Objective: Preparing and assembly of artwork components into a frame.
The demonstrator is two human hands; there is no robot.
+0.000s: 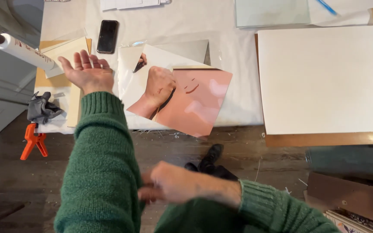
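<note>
My left hand (87, 71) is raised palm up over the table's left end, with its fingers spread and nothing in it. The green sweater sleeve (102, 159) covers that arm down to the wrist. My right hand (169, 183) is low in front of me, blurred, with curled fingers touching the left sleeve near the elbow. I cannot tell whether it grips the sleeve. A square mirror sheet (195, 108) lies tilted on the table to the right of my left hand. It overhangs the front edge and reflects a hand and a pink surface.
A black phone (108, 36) lies at the back. A white sealant tube (24, 51) juts in from the left above beige card sheets (65, 49). A grey cloth (42, 108) and orange clamp (33, 141) sit at the left corner. A large white board (324, 77) fills the right.
</note>
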